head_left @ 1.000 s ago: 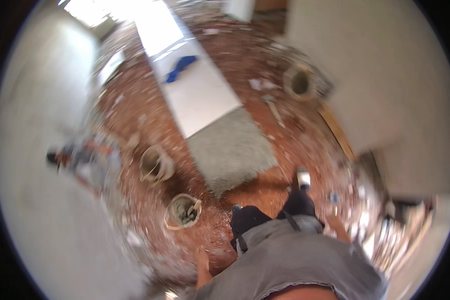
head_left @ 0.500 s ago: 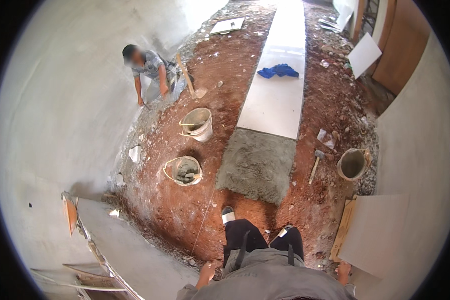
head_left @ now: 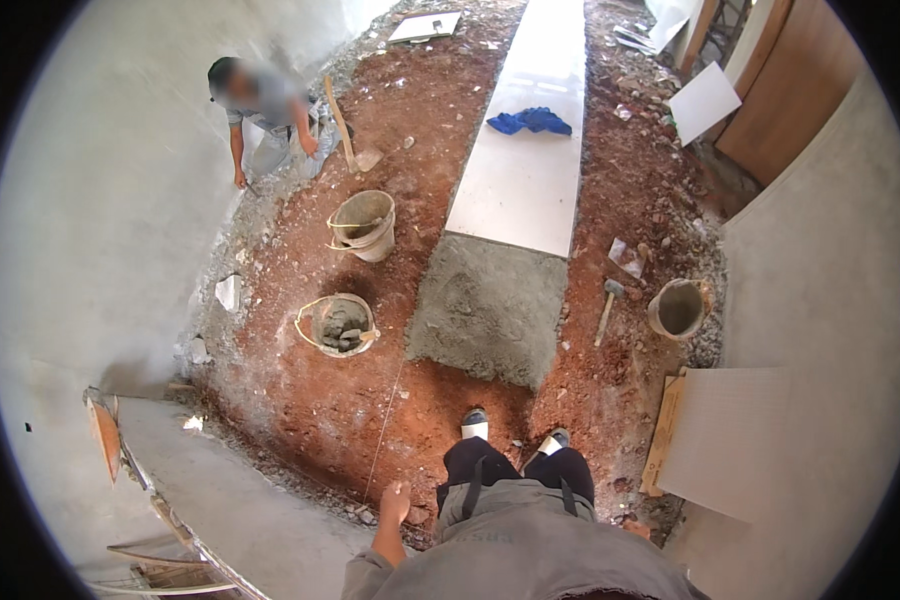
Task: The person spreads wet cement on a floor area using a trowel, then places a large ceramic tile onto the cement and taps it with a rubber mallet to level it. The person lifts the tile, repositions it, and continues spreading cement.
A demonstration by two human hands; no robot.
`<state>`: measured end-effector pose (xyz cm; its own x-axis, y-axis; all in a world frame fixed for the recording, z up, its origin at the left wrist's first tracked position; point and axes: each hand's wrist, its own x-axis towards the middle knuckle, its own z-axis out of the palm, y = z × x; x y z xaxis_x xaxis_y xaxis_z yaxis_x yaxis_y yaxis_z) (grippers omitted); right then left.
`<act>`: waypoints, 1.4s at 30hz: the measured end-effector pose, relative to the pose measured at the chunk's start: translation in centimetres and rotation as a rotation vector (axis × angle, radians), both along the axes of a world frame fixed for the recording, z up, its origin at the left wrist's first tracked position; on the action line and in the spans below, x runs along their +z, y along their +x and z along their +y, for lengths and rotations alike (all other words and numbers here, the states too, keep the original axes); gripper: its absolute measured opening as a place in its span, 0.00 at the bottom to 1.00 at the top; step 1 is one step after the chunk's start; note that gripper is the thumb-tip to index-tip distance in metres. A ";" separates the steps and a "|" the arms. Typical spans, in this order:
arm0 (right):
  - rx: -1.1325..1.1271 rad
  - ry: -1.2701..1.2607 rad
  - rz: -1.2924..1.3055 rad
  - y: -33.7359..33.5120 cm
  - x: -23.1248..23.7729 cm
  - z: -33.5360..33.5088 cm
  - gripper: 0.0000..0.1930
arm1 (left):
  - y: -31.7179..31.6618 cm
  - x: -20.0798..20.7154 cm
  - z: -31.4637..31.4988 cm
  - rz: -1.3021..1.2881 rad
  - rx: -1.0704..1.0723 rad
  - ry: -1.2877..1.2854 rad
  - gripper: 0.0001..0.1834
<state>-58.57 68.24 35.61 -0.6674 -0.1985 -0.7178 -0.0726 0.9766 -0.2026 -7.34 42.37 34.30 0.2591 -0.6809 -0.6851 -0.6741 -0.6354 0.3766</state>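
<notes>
The left grip (head_left: pixel 395 503) hangs over red dirt (head_left: pixel 320 430), the right grip (head_left: pixel 634 527) near a wood plank (head_left: pixel 662 440); I can't tell if either is holding anything.

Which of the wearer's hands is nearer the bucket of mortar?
Left. The left hand is apart from the mortar bucket, behind it and slightly to its right; the right hand is farther off, on the body's other side.

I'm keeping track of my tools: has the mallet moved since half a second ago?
No: the mallet lies in the same spot beside the mortar bed, between it and the right-hand bucket; only the camera's view shifted.
</notes>
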 end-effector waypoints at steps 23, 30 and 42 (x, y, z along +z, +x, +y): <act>0.217 -0.150 -0.017 2.3 0.3 -8.9 0.16 | 3.9 -1.3 -6.0 0.039 0.097 0.099 0.27; 0.943 0.177 0.202 -7.3 -0.8 8.1 0.20 | -3.1 -5.5 -1.3 0.049 0.052 -0.054 0.22; -0.287 0.145 -0.001 -9.0 3.8 12.2 0.22 | -15.8 -7.9 1.0 0.074 -0.283 -0.133 0.25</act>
<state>-67.57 80.47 39.41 -0.6804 0.1017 -0.7258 0.2100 0.9758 -0.0602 -23.15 43.37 26.39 -0.0004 -0.8036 -0.5952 -0.7846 -0.3687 0.4984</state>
